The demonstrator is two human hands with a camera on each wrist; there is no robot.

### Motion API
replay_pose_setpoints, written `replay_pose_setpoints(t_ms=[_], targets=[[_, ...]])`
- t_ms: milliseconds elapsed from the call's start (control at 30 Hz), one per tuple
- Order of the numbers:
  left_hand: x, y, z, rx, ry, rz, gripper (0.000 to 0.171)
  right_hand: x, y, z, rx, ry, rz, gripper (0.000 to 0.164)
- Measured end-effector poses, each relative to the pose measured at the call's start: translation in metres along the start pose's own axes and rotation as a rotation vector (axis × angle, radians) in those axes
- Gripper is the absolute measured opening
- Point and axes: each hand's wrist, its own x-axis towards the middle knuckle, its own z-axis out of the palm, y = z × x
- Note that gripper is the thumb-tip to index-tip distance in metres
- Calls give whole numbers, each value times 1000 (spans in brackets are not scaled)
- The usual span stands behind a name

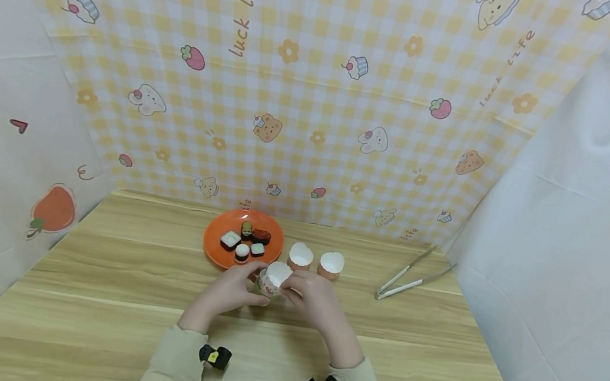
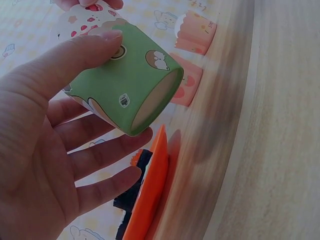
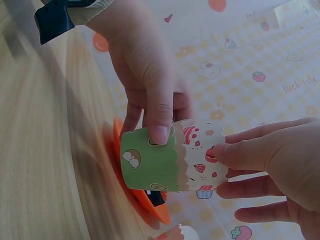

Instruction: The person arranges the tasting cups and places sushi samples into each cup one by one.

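In the wrist views, a white paper baking cup (image 3: 202, 155) with red cupcake prints is nested partly inside a green paper baking cup (image 2: 135, 75), its rim sticking out. My left hand (image 1: 231, 291) grips the green cup, thumb on the near side and fingers beneath. At the white cup's rim, my right hand (image 1: 311, 294) pinches with thumb and fingers. Both hands hold the pair tilted above the table, in front of the orange plate (image 1: 212, 244). Two pinkish paper cups (image 1: 300, 265) with white insides stand upright just behind the hands.
Several sushi pieces (image 1: 242, 251) lie on the plate at the back of the wooden table (image 1: 118, 272). To the right, metal tongs (image 1: 401, 288) rest spread apart. A patterned cloth (image 1: 301, 96) hangs behind the table, with white cloth on both sides.
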Motion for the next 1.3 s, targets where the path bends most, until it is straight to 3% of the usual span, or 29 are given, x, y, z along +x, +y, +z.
replay_pose_setpoints(t_ms=[633, 867, 1300], targets=[[0, -2, -2, 1, 8, -11, 65, 1, 2, -15, 13, 73, -13, 6], [-1, -3, -4, -2, 21, -37, 65, 0, 5, -22, 63, 61, 42, 6], [-1, -4, -8, -7, 18, -52, 67, -4, 13, -26, 39, 19, 129, 6]])
